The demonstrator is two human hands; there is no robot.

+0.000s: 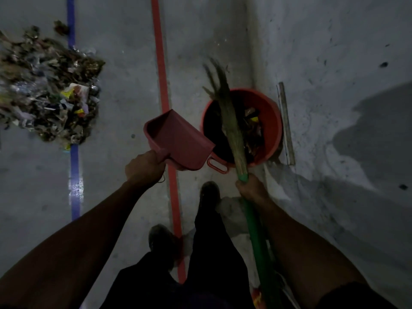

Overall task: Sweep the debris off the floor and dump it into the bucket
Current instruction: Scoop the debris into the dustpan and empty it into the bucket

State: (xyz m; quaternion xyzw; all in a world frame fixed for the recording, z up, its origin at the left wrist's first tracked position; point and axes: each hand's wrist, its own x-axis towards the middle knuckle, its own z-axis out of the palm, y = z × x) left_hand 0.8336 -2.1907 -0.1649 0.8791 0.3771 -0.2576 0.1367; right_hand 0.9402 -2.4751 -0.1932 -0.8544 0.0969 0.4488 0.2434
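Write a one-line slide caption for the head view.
Left hand tips dustpan at bucket; right hand holds broom; debris remains.

Broom bristles (225,112) cross bucket (273,112) mouth ahead of right hand (252,188); dustpan (180,141) blocks its left rim; floor (124,85) left of left hand (145,168) open.

We reach both bare arms forward and down from the bottom corners of the view. Our left hand (145,168) is curled in a fist round the dustpan (178,139) handle, knuckles up, wrist straight. Our right hand (250,188) grips the broom (236,143) at the top of its green shaft, fingers wrapped round it, forearm alongside the shaft. Between the arms our two legs in dark trousers stand, the right foot ahead of the left
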